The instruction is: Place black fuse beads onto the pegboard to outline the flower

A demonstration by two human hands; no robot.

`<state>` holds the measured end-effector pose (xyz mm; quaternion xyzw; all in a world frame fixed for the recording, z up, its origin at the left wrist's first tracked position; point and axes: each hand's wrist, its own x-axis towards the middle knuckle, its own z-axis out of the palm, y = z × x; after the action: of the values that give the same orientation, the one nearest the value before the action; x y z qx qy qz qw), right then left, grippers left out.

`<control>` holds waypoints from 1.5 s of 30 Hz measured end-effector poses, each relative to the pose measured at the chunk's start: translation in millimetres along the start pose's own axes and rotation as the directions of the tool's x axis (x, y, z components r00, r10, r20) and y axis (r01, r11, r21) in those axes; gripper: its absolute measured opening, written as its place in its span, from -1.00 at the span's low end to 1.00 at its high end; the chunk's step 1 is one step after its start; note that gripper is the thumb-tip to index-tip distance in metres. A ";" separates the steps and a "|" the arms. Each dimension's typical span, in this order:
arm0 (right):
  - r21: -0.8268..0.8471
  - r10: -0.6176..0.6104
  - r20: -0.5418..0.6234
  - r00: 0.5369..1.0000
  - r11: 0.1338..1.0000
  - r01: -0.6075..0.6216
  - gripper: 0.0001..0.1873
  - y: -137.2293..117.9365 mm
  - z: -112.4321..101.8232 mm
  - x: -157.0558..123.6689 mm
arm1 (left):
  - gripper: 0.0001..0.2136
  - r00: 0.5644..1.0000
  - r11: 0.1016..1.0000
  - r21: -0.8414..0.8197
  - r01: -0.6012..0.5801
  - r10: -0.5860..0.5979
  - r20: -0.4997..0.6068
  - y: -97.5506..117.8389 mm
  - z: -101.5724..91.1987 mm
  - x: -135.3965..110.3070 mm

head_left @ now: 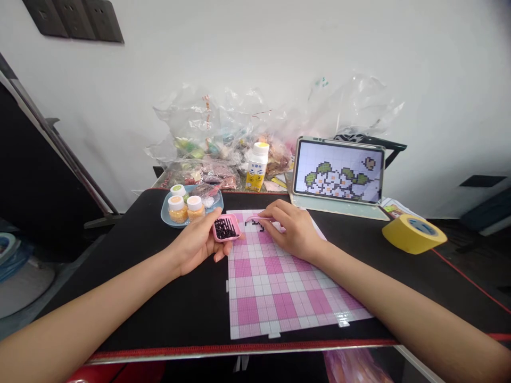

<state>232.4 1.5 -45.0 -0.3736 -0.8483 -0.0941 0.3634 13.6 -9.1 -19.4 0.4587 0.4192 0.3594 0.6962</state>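
Observation:
A pink-and-white checked pegboard (279,287) lies flat on the black table mat. My left hand (199,242) is closed on a small pink tray (226,229) full of dark beads, held at the board's upper left corner. My right hand (293,229) rests on the board's far edge and pinches pink tweezers (257,218), whose tip points left toward a short row of dark beads (255,224) set on the board. Behind the board, a tablet (338,171) stands upright and shows a pixel pattern of green and white flowers.
A blue plate (167,217) with three small bead jars sits at the back left. A white bottle with a yellow cap (256,167) stands before a heap of clear plastic bags (223,143). A yellow tape roll (413,233) lies at the right.

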 end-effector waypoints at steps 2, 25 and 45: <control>-0.031 0.020 0.034 0.999 0.999 -0.019 -0.79 0.2 0.3 -0.6 | -0.56 1.000 1.000 -0.001 -0.010 0.010 0.003 -0.2 -0.3 0.2; -0.054 0.011 0.091 0.996 0.998 -0.006 -0.79 3.6 3.6 -1.3 | -0.58 1.000 1.000 -0.016 -0.015 0.015 0.021 -0.7 0.6 0.3; -0.013 0.009 -0.022 1.000 1.000 -0.010 -0.80 2.8 5.2 -1.8 | -0.62 1.000 1.000 -0.020 0.002 -0.002 0.005 0.6 1.9 -1.7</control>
<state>232.4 4.7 -50.4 -0.3790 -0.8418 -0.1022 0.3705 14.6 -11.0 -17.9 0.4521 0.4144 0.3617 0.7022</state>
